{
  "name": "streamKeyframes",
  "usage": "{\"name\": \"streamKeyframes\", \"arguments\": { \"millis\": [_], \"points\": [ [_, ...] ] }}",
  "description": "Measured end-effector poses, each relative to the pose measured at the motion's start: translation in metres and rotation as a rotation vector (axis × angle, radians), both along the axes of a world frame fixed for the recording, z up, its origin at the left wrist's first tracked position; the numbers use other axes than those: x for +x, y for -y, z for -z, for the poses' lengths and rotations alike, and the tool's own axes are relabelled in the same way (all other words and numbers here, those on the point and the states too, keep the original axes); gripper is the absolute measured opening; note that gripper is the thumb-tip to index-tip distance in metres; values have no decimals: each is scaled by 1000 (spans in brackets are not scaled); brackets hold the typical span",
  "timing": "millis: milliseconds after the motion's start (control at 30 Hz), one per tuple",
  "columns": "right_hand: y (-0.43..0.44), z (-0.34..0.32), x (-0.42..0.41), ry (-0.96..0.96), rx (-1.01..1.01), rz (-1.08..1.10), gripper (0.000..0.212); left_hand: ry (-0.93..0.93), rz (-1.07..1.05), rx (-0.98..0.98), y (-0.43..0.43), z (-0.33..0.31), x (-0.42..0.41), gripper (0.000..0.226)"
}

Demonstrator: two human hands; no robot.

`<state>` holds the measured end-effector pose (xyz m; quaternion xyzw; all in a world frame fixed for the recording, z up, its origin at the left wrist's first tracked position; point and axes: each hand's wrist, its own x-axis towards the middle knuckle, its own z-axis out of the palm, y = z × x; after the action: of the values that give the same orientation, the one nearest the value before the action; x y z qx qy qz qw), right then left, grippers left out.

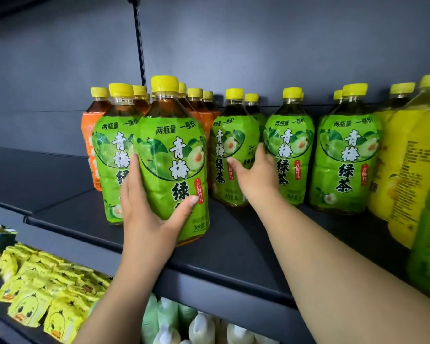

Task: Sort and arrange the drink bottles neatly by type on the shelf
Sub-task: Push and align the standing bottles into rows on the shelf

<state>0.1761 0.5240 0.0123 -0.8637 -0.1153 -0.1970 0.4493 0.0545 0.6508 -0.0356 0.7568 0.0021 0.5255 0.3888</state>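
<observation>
A dark grey shop shelf stands against a grey back panel. The left grip is wrapped around a green tea bottle with a yellow cap, upright near the shelf's front edge. Just behind that grip stands a second green bottle, with orange bottles further back. The right grip, fingers spread and grasping nothing, reaches between a middle green bottle and a right green bottle. Yellow bottles stand further right. Yellow snack packets lie below the left grip.
</observation>
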Motion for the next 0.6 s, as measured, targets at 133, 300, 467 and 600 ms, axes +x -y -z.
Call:
{"name": "streamKeyframes", "arguments": {
  "millis": [133,300,467,600],
  "points": [
    [-6,1,-4,77,-129,87,90,-4,-9,-2,1,0,0,94],
    [-5,3,-6,-28,-105,106,80,-19,-2,-20,3,0,-2,93],
    [-2,9,2,-151,108,90,31,-22,11,-24,2,0,0,91],
    [0,13,12,-245,204,46,46,-10,14,-15,3,0,0,91]
  ]
}}
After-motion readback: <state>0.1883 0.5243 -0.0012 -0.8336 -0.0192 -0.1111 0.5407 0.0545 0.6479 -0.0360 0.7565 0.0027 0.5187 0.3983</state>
